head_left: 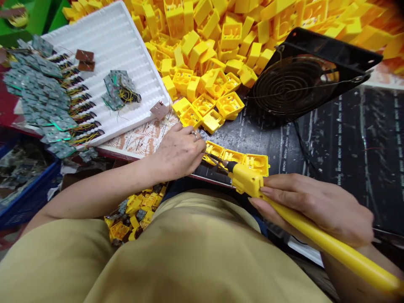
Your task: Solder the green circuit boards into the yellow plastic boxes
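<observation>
A yellow soldering iron (pixel 248 177) with a black collar and slim metal tip is gripped by my right hand (pixel 318 206). Its tip points left, over a short row of open yellow plastic cases (pixel 255 163) at the bench's front edge. My left hand (pixel 181 151), with a ring on one finger, lies at the left end of that row. Its fingers are bent together and the fingertips are hidden, so what they pinch cannot be seen. Just beyond that hand sit more yellow cases (pixel 213 120), some with small parts inside.
A large pile of yellow cases (pixel 202 50) covers the back. A black fan (pixel 293 84) stands at the right on a dark mat (pixel 347 147). Left, a white ribbed tray (pixel 110 38) bears wired circuit boards (pixel 41 88). A blue crate (pixel 28 189) is below.
</observation>
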{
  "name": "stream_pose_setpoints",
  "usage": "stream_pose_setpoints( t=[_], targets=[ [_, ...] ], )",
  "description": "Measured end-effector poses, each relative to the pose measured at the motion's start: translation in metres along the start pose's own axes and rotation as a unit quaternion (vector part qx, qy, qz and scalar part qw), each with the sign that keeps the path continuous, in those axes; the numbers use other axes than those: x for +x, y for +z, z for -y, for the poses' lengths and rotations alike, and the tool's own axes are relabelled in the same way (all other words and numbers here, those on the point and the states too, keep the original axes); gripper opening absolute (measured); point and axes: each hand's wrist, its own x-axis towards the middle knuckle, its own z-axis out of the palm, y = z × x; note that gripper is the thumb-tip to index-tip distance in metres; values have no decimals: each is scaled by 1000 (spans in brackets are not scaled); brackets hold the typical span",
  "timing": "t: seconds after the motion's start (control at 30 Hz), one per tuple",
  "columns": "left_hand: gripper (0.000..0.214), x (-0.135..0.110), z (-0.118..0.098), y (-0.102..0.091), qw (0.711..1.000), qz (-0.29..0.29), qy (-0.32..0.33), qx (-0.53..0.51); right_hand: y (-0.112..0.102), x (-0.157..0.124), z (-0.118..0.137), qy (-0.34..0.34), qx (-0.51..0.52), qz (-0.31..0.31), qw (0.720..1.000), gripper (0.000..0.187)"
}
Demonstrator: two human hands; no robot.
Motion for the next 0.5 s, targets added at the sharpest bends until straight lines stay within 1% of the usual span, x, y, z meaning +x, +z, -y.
stream_pose_setpoints(
  t=[0.07,0.17,0.23,0.33,0.4,0.5],
  targets=[
    [26,0,0,0,1000,3,3,3,-1,2,-1,-34,-2,12,999,10],
    [26,1,0,0,1000,2,10,10,-4,3,-2,-17,-7,37,999,6],
    [24,2,0,0,1000,-1,13,16,-5,5,-2,-15,-12,41,999,5],
    [24,3,0,-1,1000,-10,15,23,-7,11,-1,-58,-12,32,998,10],
    [25,4,0,-1,1000,-7,14,22,-10,14,-1,-73,-8,32,997,12],
    [25,5,0,-2,1000,6,13,13,-18,15,-4,-51,-27,53,997,8]
  ],
)
